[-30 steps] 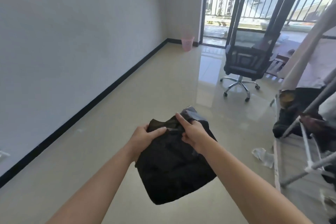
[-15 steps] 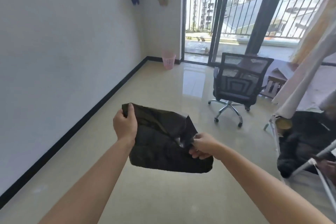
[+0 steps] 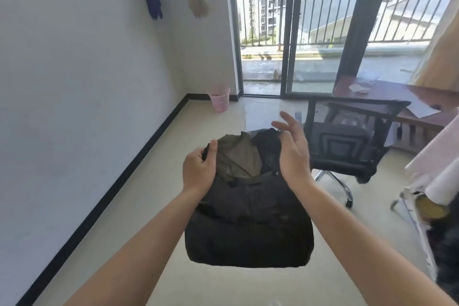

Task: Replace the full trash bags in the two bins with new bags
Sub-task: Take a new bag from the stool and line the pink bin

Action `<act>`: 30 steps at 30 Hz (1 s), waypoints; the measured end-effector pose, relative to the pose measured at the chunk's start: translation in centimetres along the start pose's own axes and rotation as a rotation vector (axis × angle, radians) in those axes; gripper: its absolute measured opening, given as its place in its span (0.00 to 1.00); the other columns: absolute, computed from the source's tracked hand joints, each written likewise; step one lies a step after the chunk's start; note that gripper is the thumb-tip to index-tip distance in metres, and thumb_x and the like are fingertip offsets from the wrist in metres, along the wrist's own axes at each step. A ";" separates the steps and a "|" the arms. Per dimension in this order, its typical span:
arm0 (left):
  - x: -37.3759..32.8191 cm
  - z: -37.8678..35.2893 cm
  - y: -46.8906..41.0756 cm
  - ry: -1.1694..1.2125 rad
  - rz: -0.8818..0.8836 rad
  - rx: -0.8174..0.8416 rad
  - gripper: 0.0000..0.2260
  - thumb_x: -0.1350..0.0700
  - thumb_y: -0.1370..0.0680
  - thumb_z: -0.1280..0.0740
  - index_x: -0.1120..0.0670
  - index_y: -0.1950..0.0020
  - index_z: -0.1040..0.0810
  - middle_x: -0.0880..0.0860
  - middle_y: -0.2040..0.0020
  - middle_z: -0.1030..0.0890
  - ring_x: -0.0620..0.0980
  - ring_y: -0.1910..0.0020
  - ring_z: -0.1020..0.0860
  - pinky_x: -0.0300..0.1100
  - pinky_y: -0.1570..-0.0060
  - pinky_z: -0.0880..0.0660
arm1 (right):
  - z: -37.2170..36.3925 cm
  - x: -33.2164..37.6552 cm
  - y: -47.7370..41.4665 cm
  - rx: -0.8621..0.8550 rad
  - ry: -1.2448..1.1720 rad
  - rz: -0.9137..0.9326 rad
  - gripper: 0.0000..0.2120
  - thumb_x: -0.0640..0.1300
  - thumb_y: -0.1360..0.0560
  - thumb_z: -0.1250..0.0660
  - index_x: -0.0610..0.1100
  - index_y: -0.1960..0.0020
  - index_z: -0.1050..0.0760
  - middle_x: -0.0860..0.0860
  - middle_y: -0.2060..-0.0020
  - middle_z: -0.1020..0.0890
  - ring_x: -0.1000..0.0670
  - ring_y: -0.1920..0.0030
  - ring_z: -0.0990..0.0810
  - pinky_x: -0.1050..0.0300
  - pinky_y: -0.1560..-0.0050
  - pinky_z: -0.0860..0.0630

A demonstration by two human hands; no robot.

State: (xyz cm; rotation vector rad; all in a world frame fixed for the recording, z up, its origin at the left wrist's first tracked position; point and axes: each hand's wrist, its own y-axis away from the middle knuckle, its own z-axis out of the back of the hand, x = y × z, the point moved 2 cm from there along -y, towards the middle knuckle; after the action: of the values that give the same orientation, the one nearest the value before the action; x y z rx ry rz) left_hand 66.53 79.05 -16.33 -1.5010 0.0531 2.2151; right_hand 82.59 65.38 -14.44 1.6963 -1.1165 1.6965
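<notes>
Trash bag [image 3: 248, 226] was black with an olive-brown inner fold, bin [image 3: 219, 102] was pink and latticed, chair [image 3: 347, 139] was black mesh, floor [image 3: 211, 131] was cream, worktop [image 3: 387, 93] was reddish brown.

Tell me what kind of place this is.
Probably a home office or study in an upper-floor flat: a black mesh swivel office chair stands by a dark wooden desk, glass sliding doors lead onto a railed balcony, and a pink plastic lattice wastebasket sits in the corner.

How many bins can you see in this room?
1: a pink bin stands in the far corner, beside the balcony door. Another bin may be out of view.
</notes>
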 end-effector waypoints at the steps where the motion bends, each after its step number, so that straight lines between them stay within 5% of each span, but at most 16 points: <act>1: -0.5 -1.0 -2.6 -0.016 -0.024 0.011 0.26 0.40 0.20 0.38 0.54 0.71 0.39 0.44 0.77 0.36 0.44 0.75 0.36 0.41 0.70 0.37 | -0.9 0.3 -2.6 0.060 0.070 0.054 0.17 0.51 0.22 0.44 0.56 0.37 0.24 0.56 0.44 0.18 0.61 0.43 0.21 0.70 0.43 0.29; 5: -1.5 -2.9 -11.7 -0.065 -0.122 0.001 0.23 0.43 0.19 0.38 0.48 0.72 0.36 0.41 0.76 0.29 0.41 0.73 0.29 0.29 0.72 0.35 | -5.2 0.4 -12.6 0.227 0.432 0.149 0.17 0.53 0.19 0.44 0.52 0.37 0.21 0.58 0.44 0.19 0.56 0.41 0.23 0.54 0.36 0.28; 10: 0.7 -3.7 -23.3 -0.083 -0.131 -0.028 0.21 0.44 0.19 0.39 0.51 0.69 0.31 0.45 0.74 0.28 0.46 0.71 0.28 0.33 0.68 0.34 | -13.0 -3.6 -22.7 0.485 0.922 0.332 0.25 0.41 0.26 0.43 0.50 0.29 0.30 0.50 0.37 0.21 0.47 0.37 0.26 0.48 0.33 0.33; 14: 4.3 -3.6 -33.8 -0.051 -0.205 -0.008 0.21 0.47 0.19 0.38 0.50 0.71 0.32 0.44 0.77 0.30 0.45 0.74 0.30 0.32 0.71 0.35 | -20.6 -10.6 -30.4 0.851 0.917 -0.216 0.35 0.56 0.24 0.40 0.47 0.20 0.45 0.47 0.27 0.29 0.44 0.28 0.33 0.49 0.32 0.36; 17: 7.5 -3.4 -41.6 -0.199 -0.331 0.149 0.17 0.50 0.21 0.32 0.44 0.68 0.34 0.42 0.75 0.30 0.43 0.73 0.28 0.27 0.71 0.35 | -26.6 -14.6 -36.1 0.776 1.081 -0.109 0.40 0.61 0.26 0.35 0.47 0.21 0.46 0.47 0.31 0.25 0.43 0.32 0.27 0.48 0.34 0.32; 20: 10.2 -2.5 -49.4 -0.300 -0.339 0.228 0.15 0.55 0.27 0.30 0.44 0.64 0.35 0.42 0.73 0.30 0.43 0.73 0.27 0.29 0.72 0.34 | -31.2 -17.3 -41.6 0.634 1.361 0.168 0.41 0.52 0.26 0.31 0.47 0.21 0.49 0.46 0.39 0.21 0.42 0.38 0.23 0.48 0.38 0.29; 25: 14.1 -2.4 -62.9 -0.426 -0.251 0.241 0.13 0.56 0.30 0.27 0.48 0.56 0.32 0.45 0.66 0.23 0.45 0.67 0.23 0.43 0.65 0.24 | -31.6 -21.4 -51.9 0.484 1.512 0.043 0.33 0.45 0.23 0.34 0.48 0.23 0.44 0.47 0.40 0.21 0.42 0.43 0.20 0.51 0.53 0.27; 30: 18.7 -6.1 -74.7 -0.501 -0.206 0.250 0.11 0.56 0.25 0.29 0.50 0.56 0.32 0.47 0.66 0.23 0.47 0.67 0.24 0.50 0.64 0.23 | -31.7 -25.9 -62.5 0.396 1.408 -0.037 0.23 0.38 0.23 0.40 0.47 0.29 0.33 0.48 0.37 0.24 0.43 0.40 0.22 0.51 0.48 0.24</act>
State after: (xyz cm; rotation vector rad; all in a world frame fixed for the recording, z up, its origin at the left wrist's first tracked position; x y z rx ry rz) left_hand 95.63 150.57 -18.90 -0.7591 0.0137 2.2501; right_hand 118.08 130.56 -23.53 0.2960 -0.0622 2.4210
